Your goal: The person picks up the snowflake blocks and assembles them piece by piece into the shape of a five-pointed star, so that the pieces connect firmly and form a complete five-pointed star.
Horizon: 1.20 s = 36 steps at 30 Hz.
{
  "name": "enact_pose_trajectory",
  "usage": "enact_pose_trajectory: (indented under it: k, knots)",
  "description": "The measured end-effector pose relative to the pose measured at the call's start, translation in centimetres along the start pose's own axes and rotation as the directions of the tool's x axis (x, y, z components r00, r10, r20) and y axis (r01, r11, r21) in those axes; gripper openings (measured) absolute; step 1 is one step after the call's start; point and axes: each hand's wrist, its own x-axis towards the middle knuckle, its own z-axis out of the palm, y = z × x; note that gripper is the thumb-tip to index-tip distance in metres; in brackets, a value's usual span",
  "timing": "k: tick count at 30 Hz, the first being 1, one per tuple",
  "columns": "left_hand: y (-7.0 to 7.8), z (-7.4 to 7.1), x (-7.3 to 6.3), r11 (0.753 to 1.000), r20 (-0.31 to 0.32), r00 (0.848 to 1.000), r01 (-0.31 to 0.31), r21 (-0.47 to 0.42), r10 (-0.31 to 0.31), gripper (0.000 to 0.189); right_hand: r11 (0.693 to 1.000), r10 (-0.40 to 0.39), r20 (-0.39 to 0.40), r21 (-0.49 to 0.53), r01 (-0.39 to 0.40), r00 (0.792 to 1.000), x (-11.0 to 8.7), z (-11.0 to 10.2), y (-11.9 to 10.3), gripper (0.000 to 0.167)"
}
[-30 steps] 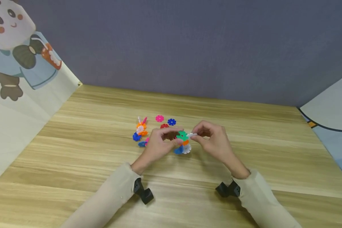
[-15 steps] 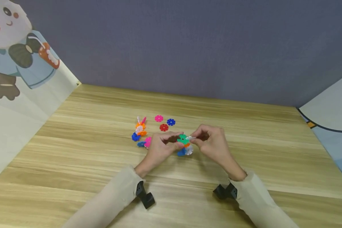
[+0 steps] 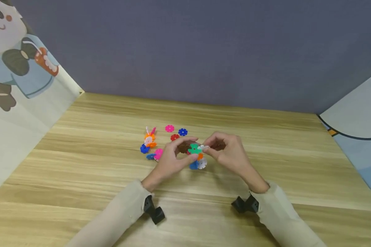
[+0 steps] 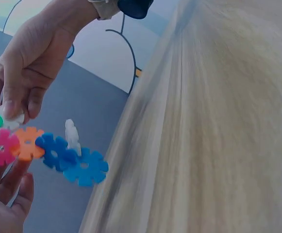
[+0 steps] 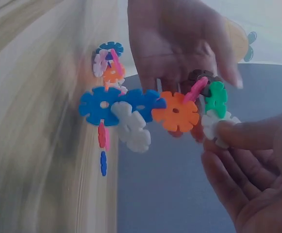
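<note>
Over the middle of the table, my left hand [image 3: 168, 161] holds a joined chain of notched interlocking discs, fingers and thumb curved round its upper end. In the right wrist view the chain shows a brown disc [image 5: 199, 75], a pink disc [image 5: 196, 90], a green disc [image 5: 217, 99], an orange disc [image 5: 175, 112], two blue discs [image 5: 94, 108] and a white side disc [image 5: 133, 130]. My right hand [image 3: 232, 152] pinches another white disc [image 5: 209, 125] between thumb and fingers, right at the green disc's edge. The left fingers are partly hidden behind the chain.
Left of the hands stands a second disc assembly [image 3: 149, 140]. A joined pink and blue piece [image 3: 158, 154] lies beside the left hand. Behind it lie loose discs: pink [image 3: 169, 128], blue [image 3: 182, 131] and red [image 3: 174, 137]. A grey-blue wall [image 3: 198, 55] bounds the table's back.
Both hands stay close together, shifting slightly with the chain. The white disc and the green disc now overlap more in the head view, and the green disc has turned a little.
</note>
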Motion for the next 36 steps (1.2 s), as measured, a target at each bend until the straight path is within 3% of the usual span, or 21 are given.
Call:
enact_pose_trajectory:
  k: [11,24,30,36]
  knots:
    - [0.7,0.2,-0.1,0.999,-0.045,0.998,0.040,0.008,-0.040,0.024,0.991,-0.116,-0.002,-0.067,0.115,0.993,-0.3,0.7,-0.4,0.011]
    - [0.8,-0.1,-0.2,0.998,-0.024,0.999,0.030,0.048,-0.029,0.014,0.991,-0.135,0.052,-0.017,0.136,0.989,0.0,-0.2,-0.4,0.008]
    - [1.2,-0.6,-0.2,0.997,-0.009,0.999,0.039,0.060,-0.038,0.016,0.994,-0.092,0.060,-0.047,0.095,0.994,0.9,-0.5,-0.3,0.008]
    - [1.4,-1.7,-0.6,0.993,-0.007,0.997,0.078,0.088,-0.077,0.018,0.993,-0.041,0.174,-0.097,0.059,0.984,3.1,0.5,0.2,0.012]
